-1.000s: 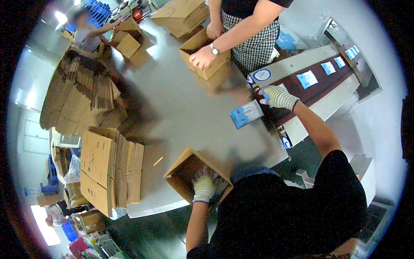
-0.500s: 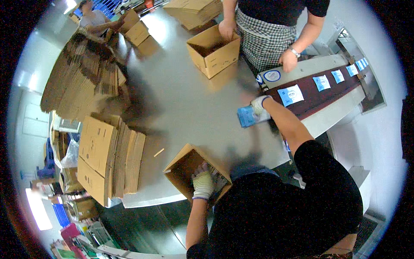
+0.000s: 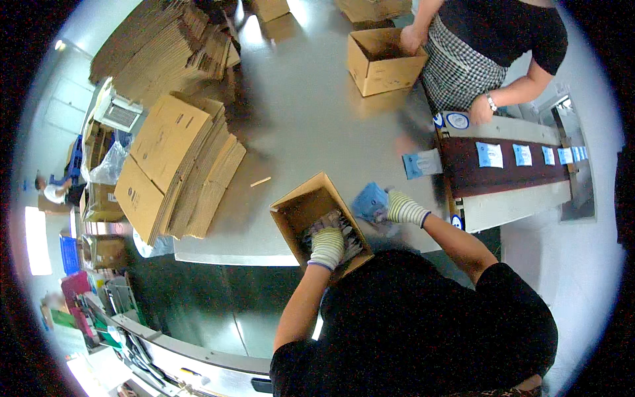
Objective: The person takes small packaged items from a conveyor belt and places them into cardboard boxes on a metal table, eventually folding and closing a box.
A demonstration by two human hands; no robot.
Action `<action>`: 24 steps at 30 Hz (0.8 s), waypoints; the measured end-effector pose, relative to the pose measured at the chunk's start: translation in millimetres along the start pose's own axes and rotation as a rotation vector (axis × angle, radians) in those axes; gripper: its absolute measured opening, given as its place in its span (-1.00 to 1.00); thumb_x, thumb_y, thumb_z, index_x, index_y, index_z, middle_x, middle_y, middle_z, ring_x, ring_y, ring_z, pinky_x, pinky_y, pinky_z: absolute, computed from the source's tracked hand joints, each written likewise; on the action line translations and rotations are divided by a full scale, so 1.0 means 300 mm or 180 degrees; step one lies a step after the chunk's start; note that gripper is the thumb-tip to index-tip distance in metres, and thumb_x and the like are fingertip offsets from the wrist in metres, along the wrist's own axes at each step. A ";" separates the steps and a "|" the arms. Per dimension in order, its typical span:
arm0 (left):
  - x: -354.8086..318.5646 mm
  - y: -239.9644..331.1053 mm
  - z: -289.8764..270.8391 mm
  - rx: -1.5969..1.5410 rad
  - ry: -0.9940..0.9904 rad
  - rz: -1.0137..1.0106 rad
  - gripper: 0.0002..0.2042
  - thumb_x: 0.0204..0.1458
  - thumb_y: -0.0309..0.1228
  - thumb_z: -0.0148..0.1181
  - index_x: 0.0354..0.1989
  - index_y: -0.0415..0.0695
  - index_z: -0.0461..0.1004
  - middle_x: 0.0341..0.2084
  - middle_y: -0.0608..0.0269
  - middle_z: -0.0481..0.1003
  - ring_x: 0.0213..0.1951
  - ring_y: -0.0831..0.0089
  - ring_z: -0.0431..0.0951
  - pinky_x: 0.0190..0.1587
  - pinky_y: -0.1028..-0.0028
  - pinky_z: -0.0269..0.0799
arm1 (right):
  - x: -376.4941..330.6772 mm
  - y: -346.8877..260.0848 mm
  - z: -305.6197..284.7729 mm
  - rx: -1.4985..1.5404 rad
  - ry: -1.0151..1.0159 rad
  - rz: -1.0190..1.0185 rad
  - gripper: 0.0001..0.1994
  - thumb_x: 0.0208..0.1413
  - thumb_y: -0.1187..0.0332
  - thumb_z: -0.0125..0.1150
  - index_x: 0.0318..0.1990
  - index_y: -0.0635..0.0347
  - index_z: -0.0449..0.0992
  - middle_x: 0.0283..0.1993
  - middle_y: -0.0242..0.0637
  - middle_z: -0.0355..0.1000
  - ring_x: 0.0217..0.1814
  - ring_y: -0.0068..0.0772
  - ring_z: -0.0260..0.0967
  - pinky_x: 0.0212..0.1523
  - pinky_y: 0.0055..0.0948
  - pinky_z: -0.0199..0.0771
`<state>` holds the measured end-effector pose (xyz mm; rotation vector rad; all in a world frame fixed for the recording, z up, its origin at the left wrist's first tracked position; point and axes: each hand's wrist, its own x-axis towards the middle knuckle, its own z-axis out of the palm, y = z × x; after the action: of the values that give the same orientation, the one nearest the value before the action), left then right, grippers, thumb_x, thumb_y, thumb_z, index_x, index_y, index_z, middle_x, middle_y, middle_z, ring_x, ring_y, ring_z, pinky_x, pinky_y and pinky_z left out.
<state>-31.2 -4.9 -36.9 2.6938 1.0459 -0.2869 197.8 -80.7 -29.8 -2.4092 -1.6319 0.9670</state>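
Observation:
An open cardboard box (image 3: 296, 228) stands tilted at the table's near edge, with several silvery packets (image 3: 354, 246) inside. My left hand (image 3: 327, 246), in a striped knit glove, reaches into it; the fingers lie stretched over the packets, their tips partly hidden. My right hand (image 3: 405, 208), gloved alike, is closed on a small stack of blue packets (image 3: 370, 200) just right of the box. Beyond that hand a blue and white packet (image 3: 422, 163) lies at the end of the conveyor belt (image 3: 462, 159).
More packets (image 3: 489, 155) sit in a row on the dark belt. Flattened cartons (image 3: 165, 159) are stacked at left, with a larger pile (image 3: 159, 53) behind. Across the table (image 3: 297, 132), a co-worker's hand (image 3: 414, 38) reaches into another box (image 3: 390, 74). A small strip (image 3: 260, 181) lies near the cartons.
My right hand has come from the belt's end toward the box with the blue packets. Another packet now lies by the belt. My left hand stays in the box. The whole view has shifted.

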 end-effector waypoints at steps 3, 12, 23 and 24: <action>0.022 -0.012 0.030 -0.0381 -0.0503 -0.0038 -0.52 0.11 -0.11 -0.13 0.13 -0.13 0.21 -0.02 -0.06 0.36 -0.03 -0.04 0.39 -0.04 0.08 0.33 | -0.019 -0.172 -0.195 0.1457 0.0329 -0.1257 -0.27 -0.32 0.00 0.39 0.02 0.22 0.33 -0.14 -0.04 0.45 -0.14 -0.04 0.42 -0.08 -0.28 0.40; 0.013 0.026 -0.066 -0.0518 -0.0528 -0.0094 -0.65 0.06 -0.26 -0.06 0.01 -0.10 0.35 -0.11 -0.01 0.45 -0.14 0.10 0.49 -0.08 0.23 0.39 | 0.210 -0.542 0.035 -0.1549 0.0494 -0.2051 -0.51 -0.07 0.28 0.08 0.04 0.31 0.26 -0.02 0.01 0.31 0.05 0.02 0.26 0.10 -0.02 0.21; -0.390 -0.044 -0.283 -0.1002 0.0277 -0.1430 -0.32 -0.15 -0.50 0.00 0.24 -0.22 -0.05 0.23 -0.23 -0.03 -0.41 0.04 0.53 -0.51 0.31 0.50 | -0.130 -0.448 -0.093 -0.0738 -0.0240 -0.3011 -0.57 0.07 0.01 -0.01 -0.08 0.17 0.41 -0.09 -0.10 0.39 -0.06 -0.08 0.37 -0.07 -0.10 0.38; -0.363 -0.043 -0.271 -0.1191 0.0532 -0.1327 -0.31 -0.15 -0.52 -0.02 0.26 -0.21 -0.08 0.24 -0.22 -0.05 -0.38 0.03 0.52 -0.49 0.30 0.51 | -0.165 -0.472 -0.106 -0.0781 -0.0669 -0.2933 -0.60 0.06 0.02 0.01 -0.15 0.18 0.44 -0.17 -0.10 0.42 -0.11 -0.08 0.39 -0.12 -0.11 0.41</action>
<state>-111.2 -41.6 67.4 2.1821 1.5366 0.0646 88.3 -53.4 74.0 -1.3305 -2.6514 0.8598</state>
